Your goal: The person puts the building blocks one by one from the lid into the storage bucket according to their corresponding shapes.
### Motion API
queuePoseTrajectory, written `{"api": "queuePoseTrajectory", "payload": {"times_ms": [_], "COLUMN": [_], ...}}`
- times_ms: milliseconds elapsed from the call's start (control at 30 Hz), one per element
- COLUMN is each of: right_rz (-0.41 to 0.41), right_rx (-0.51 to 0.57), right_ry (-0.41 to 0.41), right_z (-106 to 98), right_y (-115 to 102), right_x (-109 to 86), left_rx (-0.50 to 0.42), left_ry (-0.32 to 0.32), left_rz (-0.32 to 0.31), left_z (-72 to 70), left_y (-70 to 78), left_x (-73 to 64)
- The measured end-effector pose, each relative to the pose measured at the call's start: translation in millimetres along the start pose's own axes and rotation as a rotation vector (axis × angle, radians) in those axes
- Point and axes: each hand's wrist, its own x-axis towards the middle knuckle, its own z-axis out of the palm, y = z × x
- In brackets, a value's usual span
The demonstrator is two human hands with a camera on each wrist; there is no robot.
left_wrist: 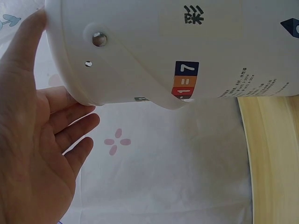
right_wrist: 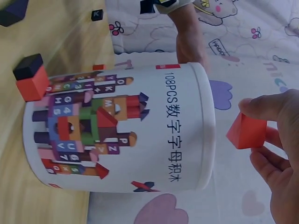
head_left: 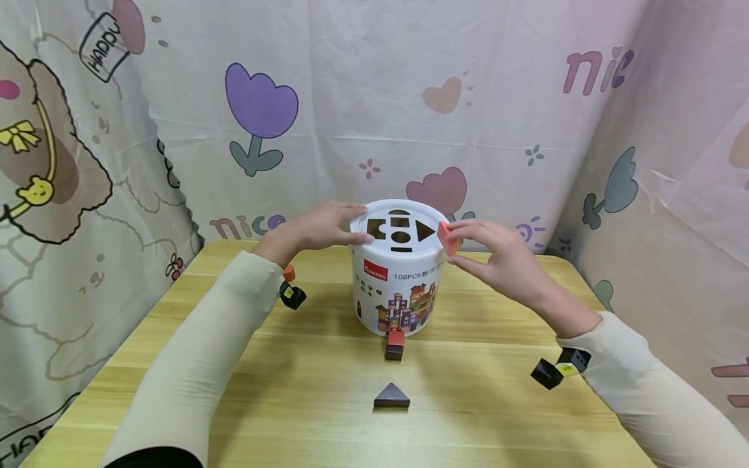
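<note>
Lettering [head_left: 417,274] slips out of sight round the white bucket [head_left: 364,286], whose upper side the left-wrist view crops. And there, an orange piece [head_left: 289,272] peeks out, partly hidden at the left sleeve [head_left: 248,292]! Now the red block [right_wrist: 252,132], bright and plain, showing a triangular end; the right hand [head_left: 497,257] pinches it between thumb and fingers, just beside the rim, near the triangular hole [head_left: 424,231]. Opposite, the left hand [head_left: 318,227] touches the rim, fingers slightly spread.
</note>
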Motion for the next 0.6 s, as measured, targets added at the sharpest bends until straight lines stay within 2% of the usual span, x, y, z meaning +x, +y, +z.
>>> {"api": "queuePoseTrajectory", "payload": {"times_ms": [267,600], "right_rz": [0.021,0.084], "right_rx": [-0.025,-0.032], "right_ry": [-0.040,-0.071], "right_z": [6,25], "right_y": [9,27], "right_x": [23.4,43.7], "left_rx": [-0.001,0.012], "left_ry": [-0.004,-0.008], "left_rz": [-0.007,-0.011], "left_z": [0.0,0.5], "left_y": [0.8,0.4], "left_x": [-0.1,-0.4]}}
